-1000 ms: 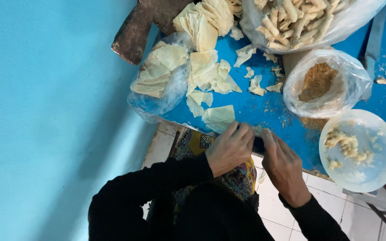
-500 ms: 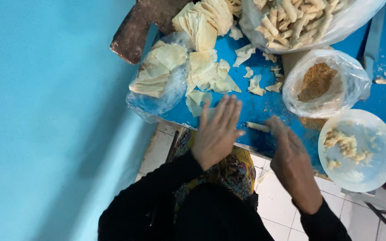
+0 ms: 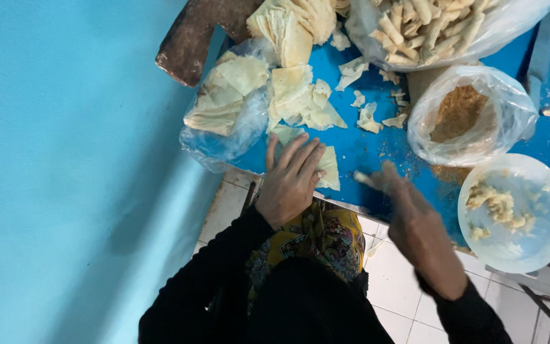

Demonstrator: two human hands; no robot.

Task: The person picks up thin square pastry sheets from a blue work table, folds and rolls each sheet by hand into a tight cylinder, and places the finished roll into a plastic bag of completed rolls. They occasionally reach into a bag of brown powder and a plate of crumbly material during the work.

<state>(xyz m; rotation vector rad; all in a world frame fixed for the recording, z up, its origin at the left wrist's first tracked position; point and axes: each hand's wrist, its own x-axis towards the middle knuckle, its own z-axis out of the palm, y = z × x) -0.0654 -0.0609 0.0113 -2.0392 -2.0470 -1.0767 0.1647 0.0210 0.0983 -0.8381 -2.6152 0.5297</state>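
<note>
low in the frame, the left hand [image 3: 291, 181] lies flat with fingers spread on a pale wrapper sheet [image 3: 328, 167] at the near edge of the blue surface [image 3: 370, 143]. the right hand [image 3: 415, 223], blurred, pinches a small pale roll [image 3: 364, 180] at its fingertips. at right sits a clear bowl of filling [image 3: 514, 213], above it a bag of brown crumbs [image 3: 469, 114]. further up, a bag of wrappers [image 3: 227, 102] at left and a bag of finished rolls [image 3: 437, 25] at top.
</note>
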